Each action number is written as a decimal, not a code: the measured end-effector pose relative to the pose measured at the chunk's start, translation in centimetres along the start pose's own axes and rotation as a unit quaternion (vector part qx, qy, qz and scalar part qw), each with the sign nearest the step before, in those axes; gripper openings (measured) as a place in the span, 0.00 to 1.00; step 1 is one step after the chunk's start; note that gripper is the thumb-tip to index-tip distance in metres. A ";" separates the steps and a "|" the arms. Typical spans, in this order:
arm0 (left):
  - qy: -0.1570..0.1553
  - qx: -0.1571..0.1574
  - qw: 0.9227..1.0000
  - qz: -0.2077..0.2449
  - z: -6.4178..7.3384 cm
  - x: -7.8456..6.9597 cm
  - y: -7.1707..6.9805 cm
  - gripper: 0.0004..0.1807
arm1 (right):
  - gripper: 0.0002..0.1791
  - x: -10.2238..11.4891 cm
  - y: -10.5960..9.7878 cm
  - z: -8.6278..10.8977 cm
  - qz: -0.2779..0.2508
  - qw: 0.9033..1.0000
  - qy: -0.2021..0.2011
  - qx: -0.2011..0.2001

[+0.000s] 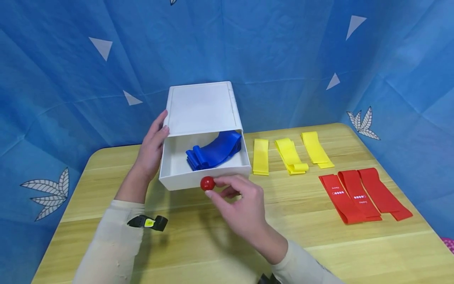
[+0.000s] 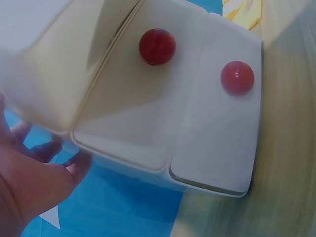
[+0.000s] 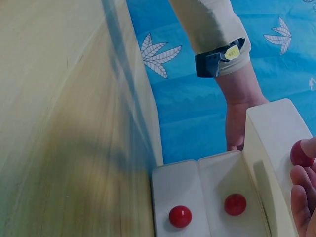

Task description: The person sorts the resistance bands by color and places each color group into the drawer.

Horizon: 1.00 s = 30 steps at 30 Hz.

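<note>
A white drawer cabinet point(image 1: 202, 106) stands at the back of the table, its top drawer point(image 1: 181, 182) pulled out. Inside lie folded blue elastic bands point(image 1: 216, 152), toward the right side. My right hand point(image 1: 244, 205) pinches the round red knob point(image 1: 207, 183) on that drawer's front between thumb and fingers. Against the cabinet's left side rests my left hand point(image 1: 150, 148), its fingers reaching along the wall near the top edge. Two lower drawers appear closed in the left wrist view, with a middle knob point(image 2: 157, 47) and a bottom knob point(image 2: 237, 78), both red.
Right of the cabinet, three yellow bands point(image 1: 261, 157) lie in a row on the wooden table point(image 1: 198, 244). Closer to the table's right edge are three red bands point(image 1: 360, 195), some with white print. A blue patterned cloth point(image 1: 276, 47) hangs behind and around the table.
</note>
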<state>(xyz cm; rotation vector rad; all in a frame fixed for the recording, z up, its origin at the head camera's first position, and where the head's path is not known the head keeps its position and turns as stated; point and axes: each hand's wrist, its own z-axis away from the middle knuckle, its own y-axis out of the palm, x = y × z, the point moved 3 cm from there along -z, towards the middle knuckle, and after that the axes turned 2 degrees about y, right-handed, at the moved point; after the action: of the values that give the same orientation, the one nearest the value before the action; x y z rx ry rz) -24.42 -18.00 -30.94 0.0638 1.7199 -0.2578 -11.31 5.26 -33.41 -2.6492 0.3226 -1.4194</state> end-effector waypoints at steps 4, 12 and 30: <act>-0.007 0.001 1.000 0.017 0.0 -0.1 -0.1 0.34 | 0.10 -0.2 0.2 -0.2 -0.006 1.000 -0.003 -0.003; -0.017 0.001 0.999 0.048 0.0 0.0 0.1 0.34 | 0.10 -0.7 0.6 -0.8 -0.021 1.000 -0.004 -0.010; -0.005 0.006 0.999 0.040 0.0 -0.1 0.4 0.34 | 0.11 0.9 0.5 -2.9 -0.019 0.999 -0.005 -0.025</act>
<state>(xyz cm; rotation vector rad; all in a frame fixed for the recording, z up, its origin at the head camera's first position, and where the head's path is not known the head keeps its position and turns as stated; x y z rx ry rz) -24.35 -17.64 -30.88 0.1395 1.7014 -0.2076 -13.28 4.57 -31.22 -2.7150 0.3110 -1.4273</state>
